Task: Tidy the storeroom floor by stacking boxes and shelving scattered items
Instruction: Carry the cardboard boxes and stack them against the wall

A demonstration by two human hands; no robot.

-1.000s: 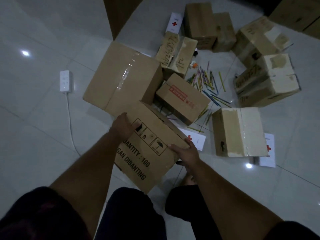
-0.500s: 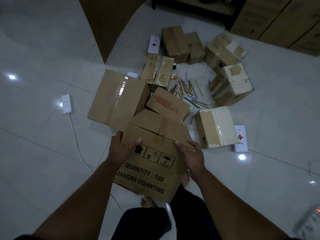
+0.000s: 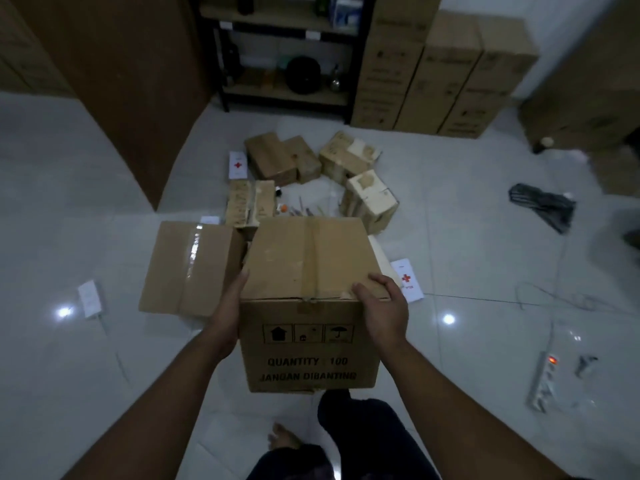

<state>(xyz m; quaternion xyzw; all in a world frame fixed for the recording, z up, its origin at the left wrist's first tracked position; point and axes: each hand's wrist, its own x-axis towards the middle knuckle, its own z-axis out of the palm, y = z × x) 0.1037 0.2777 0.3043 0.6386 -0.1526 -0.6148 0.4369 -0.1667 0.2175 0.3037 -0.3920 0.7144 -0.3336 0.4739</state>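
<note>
1. Closest in: the printed carton is off the floor, held upright in front of the person, lid taped. The left hand lies flat against its left side with fingers straight, just pressing. The right hand hooks over the top right front corner, fingers curled onto the lid. So the grip is one flat palm plus one curled hand, squeezing the carton between them.
2. Just behind it on the left, the big taped box lies flat on the floor with nothing stacked on it.
3. A white red-cross pack sits right beside the carton, and another one lies further back. Neither is shelved.
4. The small boxes sit in a loose ring. A couple look tipped, and none are piled up as far as I can see. The coloured sticks are scattered in the middle, partly hidden behind the carton.
5. At the back wall there's the shelf rack with a few dark items I can't make out, next to the tall stacked cartons. My guess is that's where everything goes.
6. Verdict: this looks barely started to me. One carton is in hand, while the other boxes, the packs and the sticks all wait on the floor.
</note>
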